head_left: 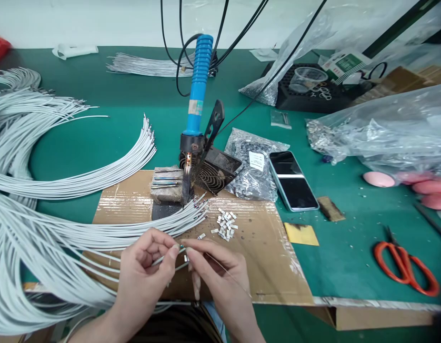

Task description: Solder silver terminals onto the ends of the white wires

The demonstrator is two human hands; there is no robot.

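Between the two sets of fingertips, low over the near edge of the brown cardboard sheet (270,257), runs one thin white wire (159,259). The left hand (144,271) has its thumb and forefinger clamped on the wire a little back from the end. The right hand (220,276) meets it from the other side, fingers (192,250) pinched together on the wire's tip (whether a small metal piece already sits between them is too small to tell).

Just beyond the fingers lies a loose heap of small silver metal clips (226,225), with one stray clip nearer the hands. Left of the fingers and fanning away from them, a bundle of long white wires with bared ends (135,228) rests on the cardboard. Farther beyond stands a blue-handled soldering iron (198,85) in its holder, tip down, with a small black fan (215,174) beside it. Well off to the right of the fingers, on the green worktop (349,247), lie a dark smartphone (294,181) and orange-handled scissors (406,269).

By my reading, the step in hand is dressing the end of a single wire, most likely seating a clip on it. The next move calls for a steady pinch from the left hand and a square line-up at the tip.
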